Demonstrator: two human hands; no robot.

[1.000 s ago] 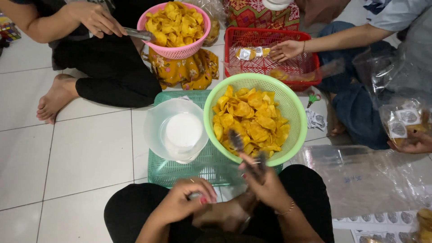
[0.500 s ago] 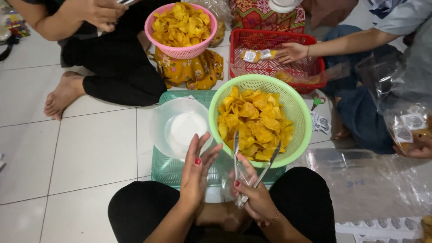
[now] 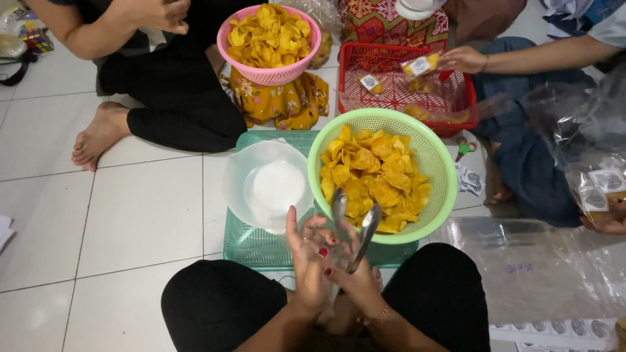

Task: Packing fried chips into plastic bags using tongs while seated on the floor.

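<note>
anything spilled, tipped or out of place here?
Nothing stands out. The chips sit inside the green basket and the pink basket, none on the tiles. The clear bowl stands level on the green crate. The right hand holds metal tongs beside the left hand.

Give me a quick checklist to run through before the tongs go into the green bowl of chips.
1. Tongs in hand: ok, the right hand grips them near the hinge, arms apart and tips pointing at the chips.
2. Left hand: ok, open, palm against the right hand, holding nothing.
3. Green bowl within reach: ok, right in front of the knees, piled with yellow chips.
4. Bowl's footing: ok, it sits on the green tray.
5. White bowl beside it: ok, upright; contents cannot tell.
6. Other people's hands: ok, the nearest hand is over the red basket, away from the green bowl.
</note>
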